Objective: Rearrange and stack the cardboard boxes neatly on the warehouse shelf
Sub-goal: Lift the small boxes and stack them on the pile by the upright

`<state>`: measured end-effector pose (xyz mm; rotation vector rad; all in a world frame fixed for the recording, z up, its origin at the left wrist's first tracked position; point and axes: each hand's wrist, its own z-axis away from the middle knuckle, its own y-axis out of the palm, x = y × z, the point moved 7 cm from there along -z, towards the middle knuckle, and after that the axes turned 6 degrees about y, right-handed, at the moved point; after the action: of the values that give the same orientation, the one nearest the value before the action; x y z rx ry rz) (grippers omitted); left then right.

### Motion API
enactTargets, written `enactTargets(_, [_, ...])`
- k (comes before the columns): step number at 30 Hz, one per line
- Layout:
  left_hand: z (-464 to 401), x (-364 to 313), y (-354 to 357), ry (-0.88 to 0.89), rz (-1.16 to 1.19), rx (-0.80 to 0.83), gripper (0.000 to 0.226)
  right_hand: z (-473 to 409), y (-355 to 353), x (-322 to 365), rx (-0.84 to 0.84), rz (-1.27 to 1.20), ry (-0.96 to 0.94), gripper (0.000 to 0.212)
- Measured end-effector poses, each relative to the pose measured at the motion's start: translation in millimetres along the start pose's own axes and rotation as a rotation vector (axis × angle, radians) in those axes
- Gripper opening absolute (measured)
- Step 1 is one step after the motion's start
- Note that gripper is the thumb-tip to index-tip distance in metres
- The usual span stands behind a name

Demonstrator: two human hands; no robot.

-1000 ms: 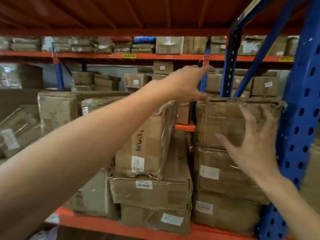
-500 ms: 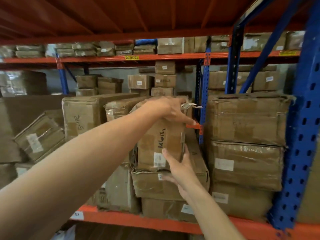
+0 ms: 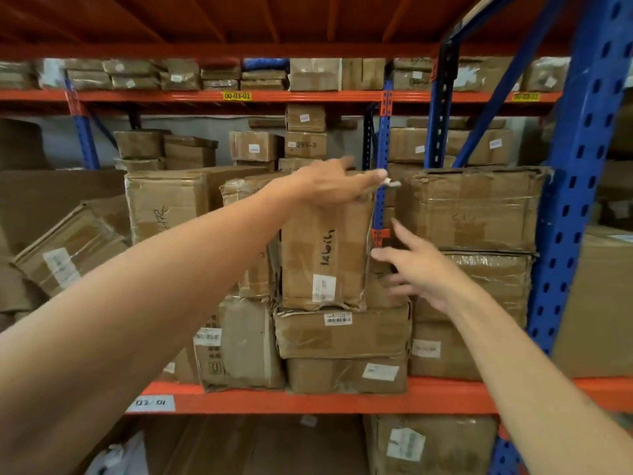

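Left hand point(image 3: 334, 185) flat atop upright box point(image 3: 325, 255); right hand point(image 3: 416, 269) beside it (spread, empty).

left hand point(image 3: 329, 185) hides upright box point(image 3: 325, 255) top | tilted box point(image 3: 65, 248) label blurred

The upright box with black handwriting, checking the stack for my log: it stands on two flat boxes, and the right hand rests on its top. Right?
Not quite. The head view shows the left hand on top of the upright box; the right hand hovers open beside it. It does stand on two flat boxes.

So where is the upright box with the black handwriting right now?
In the head view, the handwritten box stands mid-shelf on a flatter barcode-labelled box, left of the blue upright, with the left hand on top.
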<state>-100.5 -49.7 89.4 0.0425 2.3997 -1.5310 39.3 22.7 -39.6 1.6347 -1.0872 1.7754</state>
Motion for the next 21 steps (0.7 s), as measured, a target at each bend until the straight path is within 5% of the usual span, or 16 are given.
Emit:
enactTargets(5, [72, 55, 26, -0.041, 0.257, -0.487, 0.11, 10, -22, 65, -0.173, 0.455, -0.305, 0.089])
enactTargets(12, [107, 85, 122, -0.232, 0.664, -0.347, 0.149, -24, 41, 119, -0.057, 1.024, -0.322, 0.084])
enactTargets(21, [94, 43, 151, -0.197, 0.4, -0.283, 0.172, -26, -5, 111, -0.169, 1.073, -0.436, 0.062])
